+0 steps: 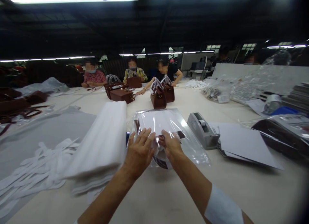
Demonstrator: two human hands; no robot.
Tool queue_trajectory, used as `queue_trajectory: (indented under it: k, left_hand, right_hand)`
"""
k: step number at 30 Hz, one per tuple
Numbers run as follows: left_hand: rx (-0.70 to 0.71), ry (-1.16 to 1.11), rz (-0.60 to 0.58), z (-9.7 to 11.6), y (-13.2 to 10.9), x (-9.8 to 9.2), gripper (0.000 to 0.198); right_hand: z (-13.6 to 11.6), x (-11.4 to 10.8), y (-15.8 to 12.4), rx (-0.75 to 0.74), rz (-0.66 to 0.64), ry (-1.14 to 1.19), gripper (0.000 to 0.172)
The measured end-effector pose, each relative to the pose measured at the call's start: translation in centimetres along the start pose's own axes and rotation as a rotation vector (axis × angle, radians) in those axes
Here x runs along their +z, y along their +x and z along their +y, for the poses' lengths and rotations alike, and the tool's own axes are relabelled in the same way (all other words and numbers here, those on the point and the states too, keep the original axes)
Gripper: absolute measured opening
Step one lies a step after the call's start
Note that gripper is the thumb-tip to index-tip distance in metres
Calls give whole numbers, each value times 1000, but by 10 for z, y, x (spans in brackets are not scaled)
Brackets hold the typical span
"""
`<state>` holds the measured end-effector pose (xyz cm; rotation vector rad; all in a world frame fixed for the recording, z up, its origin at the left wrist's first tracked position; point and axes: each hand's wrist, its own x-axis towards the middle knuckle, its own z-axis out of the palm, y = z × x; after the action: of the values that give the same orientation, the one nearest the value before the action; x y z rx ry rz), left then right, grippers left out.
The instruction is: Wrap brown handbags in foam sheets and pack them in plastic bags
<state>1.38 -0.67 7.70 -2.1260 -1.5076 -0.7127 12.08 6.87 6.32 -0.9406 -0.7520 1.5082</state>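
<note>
Head view: a person's two bare forearms reach forward over a wide pale surface [169, 198]. Both hands rest on the near end of a clear plastic bag [166, 124]. The bag lies flat at the centre of the view and stretches away from the hands toward 12 o'clock. Inside it, a white sheet covers a dark brown item.

The left hand [140, 150] lies palm down on the bag with its fingers spread. The right hand [170, 143] is just beside it at 3 o'clock, with its fingers bent onto the film. I cannot tell whether it pinches the plastic.

A stack of folded white fabric [103, 143] sits just at 9 o'clock of the hands. A grey tape dispenser [202, 129] stands near the bag at 2 o'clock, with white paper sheets [241, 141] beside it at 3 o'clock. Two brown leather handbags [158, 96] stand upright at 12 o'clock, beyond the bag. Loose white fabric strips [36, 166] lie at 8 o'clock. Other people [132, 71] sit at the far end of the surface.
</note>
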Motion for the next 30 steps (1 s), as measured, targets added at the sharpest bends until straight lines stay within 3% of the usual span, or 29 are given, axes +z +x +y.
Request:
queue_trajectory:
  k: [4,8,9,10,11,12,14,16,18,20,24,27,30]
  left_hand:
    - [80,68,-44,-7,6,24,27]
    - [137,98,13,-14,7,36,26]
    - [147,98,18,-16,6,37,27]
    - [156,96,20,-17,6,38,28]
    - [161,94,19,-18,5,37,29]
    - [162,92,13,-18,4,37,31]
    - [162,81,-2,-16,3,33,34]
    - [159,71,-17,-14,3,29,39]
    - [153,77,-56,-12,3,22,43]
    - [148,93,-94,-12,2,16,45]
    - [168,99,-42,-13,-3,3,46]
    - [197,60,114,-2,-5,-10,40]
    - [285,-69,216,22,-7,-20,32]
  right_hand:
    - [-12,-16,-8,52,-62,-165,23]
    - [-43,-67,-44,37,-285,-457,28]
    - [-53,-88,-52,-24,-315,-593,29]
    - [-65,-112,-56,-257,-278,-943,30]
    - [-78,-140,-55,-467,-170,-1311,32]
    - [-91,-169,-50,-503,-90,-1421,34]
    - [-115,-231,-26,-488,-21,-1539,48]
    - [-130,-287,3,-405,25,-1653,74]
    - [-136,-332,26,-287,0,-1735,78]
    - [-137,-362,39,-215,-61,-1787,75]
    - [-144,-389,45,-195,-222,-1830,73]
    - [-157,-392,48,-178,-336,-1817,66]
    - [-168,-386,49,-143,-395,-1785,49]
